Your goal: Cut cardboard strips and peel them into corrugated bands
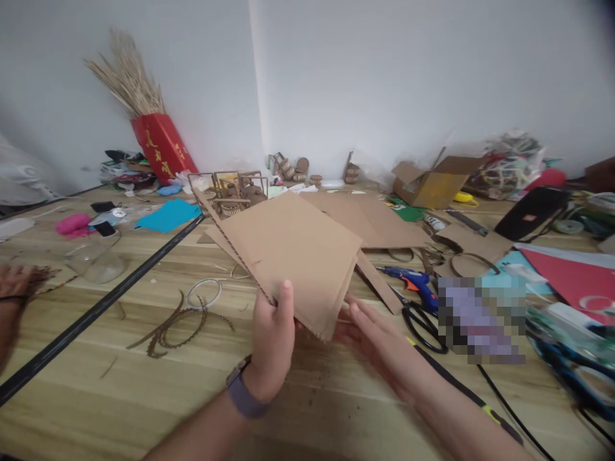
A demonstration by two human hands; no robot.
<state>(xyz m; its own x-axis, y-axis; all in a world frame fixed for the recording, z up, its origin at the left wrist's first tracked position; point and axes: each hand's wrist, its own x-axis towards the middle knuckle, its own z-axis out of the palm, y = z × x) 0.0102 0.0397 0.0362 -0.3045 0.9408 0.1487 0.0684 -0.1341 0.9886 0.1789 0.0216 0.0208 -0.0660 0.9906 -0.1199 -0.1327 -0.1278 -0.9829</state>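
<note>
My left hand point(276, 346) grips a stack of flat brown cardboard pieces point(291, 250), its thumb pressed on the top face. The stack is tilted above the table, with a corrugated cut edge along its left side. At the lower right corner is my right hand point(369, 339), touching the edge with its fingers partly behind the cardboard. A narrow cardboard strip point(379, 282) and black-handled scissors point(425, 326) lie right of the stack. Beyond the scissors handle rests a blue glue gun point(416, 282). Curled cardboard strips point(182, 326) and a white ring point(204, 293) lie to the left.
A larger cardboard sheet point(369, 221) lies behind the stack. Small brown craft models point(235, 192) stand farther back. A black bar point(106, 307) crosses the left side, near another person's hand point(19, 282). An open carton point(437, 179) and a black speaker point(531, 214) stand right.
</note>
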